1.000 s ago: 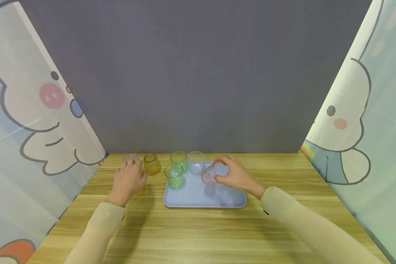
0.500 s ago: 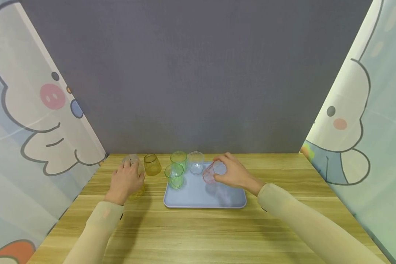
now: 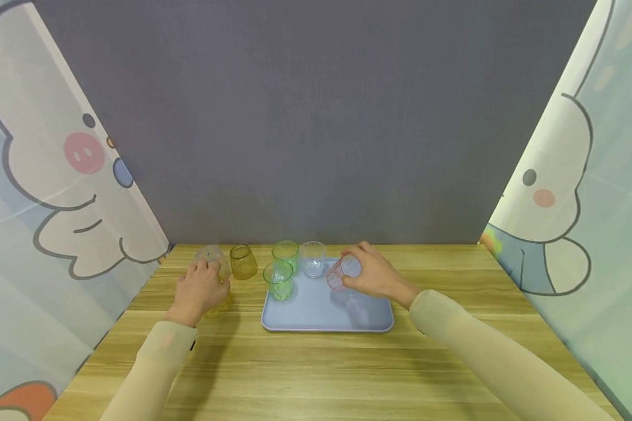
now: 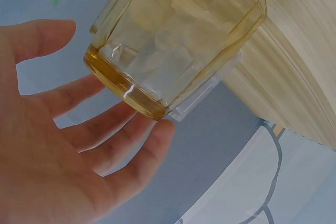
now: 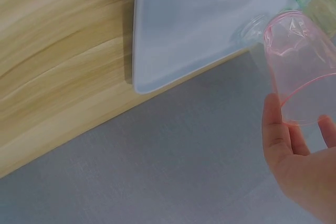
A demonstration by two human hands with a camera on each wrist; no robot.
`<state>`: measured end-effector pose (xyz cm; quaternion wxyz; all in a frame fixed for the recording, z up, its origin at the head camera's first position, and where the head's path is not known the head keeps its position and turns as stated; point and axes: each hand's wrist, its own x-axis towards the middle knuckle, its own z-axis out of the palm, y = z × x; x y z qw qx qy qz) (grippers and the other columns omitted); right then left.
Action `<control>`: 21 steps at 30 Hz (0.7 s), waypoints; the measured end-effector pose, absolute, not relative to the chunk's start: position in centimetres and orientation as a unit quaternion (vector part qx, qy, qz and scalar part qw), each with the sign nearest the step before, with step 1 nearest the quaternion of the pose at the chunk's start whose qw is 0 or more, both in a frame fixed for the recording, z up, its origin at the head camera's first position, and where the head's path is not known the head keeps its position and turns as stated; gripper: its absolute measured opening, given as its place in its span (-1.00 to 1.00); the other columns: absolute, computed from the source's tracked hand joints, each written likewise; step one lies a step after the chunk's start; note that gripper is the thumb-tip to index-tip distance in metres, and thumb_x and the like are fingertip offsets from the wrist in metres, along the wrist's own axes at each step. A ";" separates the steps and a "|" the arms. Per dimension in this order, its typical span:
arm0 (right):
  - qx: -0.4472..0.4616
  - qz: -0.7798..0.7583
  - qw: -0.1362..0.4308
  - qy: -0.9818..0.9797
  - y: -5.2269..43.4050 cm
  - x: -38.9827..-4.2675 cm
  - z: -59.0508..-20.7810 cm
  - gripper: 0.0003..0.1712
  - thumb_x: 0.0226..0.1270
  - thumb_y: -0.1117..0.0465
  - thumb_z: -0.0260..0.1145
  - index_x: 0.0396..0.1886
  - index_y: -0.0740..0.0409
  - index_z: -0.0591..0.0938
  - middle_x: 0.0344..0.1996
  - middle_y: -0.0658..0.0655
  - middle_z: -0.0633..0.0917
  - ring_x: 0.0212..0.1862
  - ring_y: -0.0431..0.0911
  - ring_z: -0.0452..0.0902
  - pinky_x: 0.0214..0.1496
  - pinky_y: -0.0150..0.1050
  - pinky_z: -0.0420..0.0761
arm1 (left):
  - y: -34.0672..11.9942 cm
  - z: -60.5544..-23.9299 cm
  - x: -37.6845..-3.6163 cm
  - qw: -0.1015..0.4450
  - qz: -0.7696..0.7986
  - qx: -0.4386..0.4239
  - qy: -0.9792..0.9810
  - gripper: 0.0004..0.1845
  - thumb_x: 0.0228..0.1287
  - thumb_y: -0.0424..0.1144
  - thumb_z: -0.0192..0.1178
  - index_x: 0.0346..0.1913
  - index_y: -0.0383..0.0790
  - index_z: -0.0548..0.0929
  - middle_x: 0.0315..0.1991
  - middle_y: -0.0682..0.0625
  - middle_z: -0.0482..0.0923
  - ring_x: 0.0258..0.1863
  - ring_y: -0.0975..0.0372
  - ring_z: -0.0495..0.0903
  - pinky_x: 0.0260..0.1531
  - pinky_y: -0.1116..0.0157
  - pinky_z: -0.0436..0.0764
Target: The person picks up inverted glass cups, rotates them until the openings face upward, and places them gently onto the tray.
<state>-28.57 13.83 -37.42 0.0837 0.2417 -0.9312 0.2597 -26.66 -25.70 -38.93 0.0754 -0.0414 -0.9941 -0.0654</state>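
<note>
Change: the right hand [image 3: 371, 275] has tipped the pink cup [image 3: 340, 273] nearer upright over the tray; the left hand has barely shifted.
Table [image 3: 316, 374]: wooden, bearing everything.
Tray [image 3: 347, 318]: pale blue, centre; two green cups and a clear one stand on its far left part.
Pink cup: gripped by right fingers above the tray, long axis tilted, mouth toward the hand.
Yellow cup [image 4: 173, 40]: left of the tray, upside down, left hand [image 3: 200, 289] cupping it, fingers loosely curved.
</note>
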 end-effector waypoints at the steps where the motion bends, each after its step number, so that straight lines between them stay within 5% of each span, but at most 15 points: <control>1: 0.241 0.259 0.083 -0.931 13.9 -28.6 -37.4 -0.32 0.05 0.03 0.41 0.23 0.12 0.60 0.08 0.15 0.55 0.14 0.07 0.47 0.17 0.11 0.53 | -25.7 -38.9 -26.7 0.074 -0.067 -0.042 -0.994 -0.41 0.39 -0.11 0.11 0.34 -0.47 0.44 0.24 -0.56 0.34 0.22 -0.45 0.31 -0.04 -0.41 0.44; 21: 0.237 0.248 0.073 -0.936 13.9 -29.6 -36.9 -0.32 0.07 0.02 0.40 0.24 0.12 0.60 0.14 0.24 0.53 0.17 0.11 0.41 0.16 0.14 0.52 | -26.6 -39.2 -26.7 0.064 -0.080 -0.062 -0.993 -0.50 0.35 -0.23 0.09 0.26 -0.45 0.51 0.17 -0.52 0.39 0.12 -0.45 0.35 -0.01 -0.36 0.46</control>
